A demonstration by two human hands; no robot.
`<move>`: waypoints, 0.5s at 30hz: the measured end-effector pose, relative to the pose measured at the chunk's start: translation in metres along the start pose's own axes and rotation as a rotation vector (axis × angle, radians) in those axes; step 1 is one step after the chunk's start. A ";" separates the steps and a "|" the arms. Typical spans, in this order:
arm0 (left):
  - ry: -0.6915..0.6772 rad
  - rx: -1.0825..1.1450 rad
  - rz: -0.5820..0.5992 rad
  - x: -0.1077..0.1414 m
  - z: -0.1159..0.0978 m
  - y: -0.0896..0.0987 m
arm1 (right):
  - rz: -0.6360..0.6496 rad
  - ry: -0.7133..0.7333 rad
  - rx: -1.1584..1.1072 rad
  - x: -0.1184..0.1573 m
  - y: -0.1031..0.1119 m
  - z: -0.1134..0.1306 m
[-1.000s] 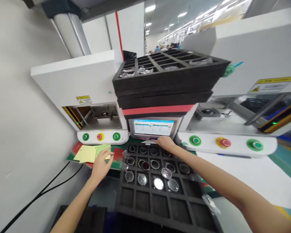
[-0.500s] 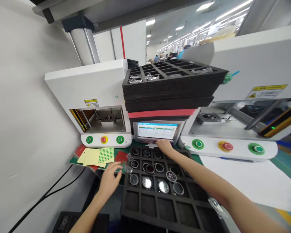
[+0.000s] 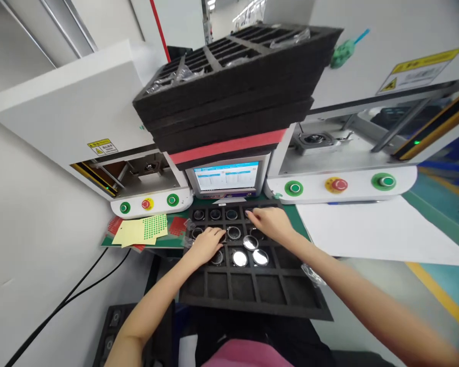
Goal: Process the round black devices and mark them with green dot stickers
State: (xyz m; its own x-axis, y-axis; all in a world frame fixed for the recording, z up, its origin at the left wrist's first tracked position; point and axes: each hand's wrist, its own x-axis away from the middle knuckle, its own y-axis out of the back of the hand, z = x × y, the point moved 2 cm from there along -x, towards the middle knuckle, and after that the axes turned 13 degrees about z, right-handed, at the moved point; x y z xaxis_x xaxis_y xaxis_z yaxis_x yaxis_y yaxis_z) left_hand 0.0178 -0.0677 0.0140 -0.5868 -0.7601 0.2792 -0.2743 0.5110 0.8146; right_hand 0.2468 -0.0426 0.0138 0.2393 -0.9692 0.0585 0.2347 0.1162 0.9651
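Note:
A black foam tray [image 3: 229, 279] holds several round watch cases with glass faces in its compartments. Over the tray's left part, my left hand [image 3: 207, 244] has its fingers curled down onto a dark round watch case [image 3: 223, 238], mostly hidden by them. My right hand [image 3: 271, 222] is closed, its thumb and fingertips together at a back-row compartment; what they hold, if anything, is hidden. Between the hands lie a dark-faced watch case [image 3: 234, 233] and a bright one [image 3: 250, 242] resting across a divider. Two more shiny watch cases, one of them [image 3: 239, 258], sit nearer me.
Stacked foam trays [image 3: 229, 97] rise above a small monitor [image 3: 226, 177]. White press machines with green and red buttons flank it, such as the right one [image 3: 340, 176]. Yellow sticker sheets [image 3: 137, 231] lie left, white paper [image 3: 371, 229] right. Crumpled clear film [image 3: 312, 274] is at the tray's right edge.
My left hand has moved right, from beside the tray onto a watch case. My right hand has come from the monitor's lower edge to the tray's back row. The view has tilted down.

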 end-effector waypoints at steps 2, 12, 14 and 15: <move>0.021 0.077 -0.024 -0.005 0.004 -0.001 | -0.110 0.019 -0.080 0.043 -0.001 -0.013; 0.171 0.645 -0.227 -0.004 -0.020 -0.004 | -0.502 0.110 -0.523 0.121 0.000 0.014; 0.170 0.789 -0.177 0.004 -0.044 -0.010 | -0.513 0.110 -0.611 0.121 0.003 0.025; 0.164 0.880 -0.144 0.009 -0.057 -0.014 | -0.512 0.106 -0.661 0.121 0.005 0.031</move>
State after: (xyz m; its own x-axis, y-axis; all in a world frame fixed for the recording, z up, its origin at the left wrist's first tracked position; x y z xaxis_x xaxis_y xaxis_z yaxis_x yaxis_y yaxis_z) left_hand 0.0598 -0.1041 0.0345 -0.4040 -0.8538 0.3283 -0.8594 0.4772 0.1835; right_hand 0.2479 -0.1662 0.0336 0.0325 -0.9153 -0.4015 0.8334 -0.1969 0.5164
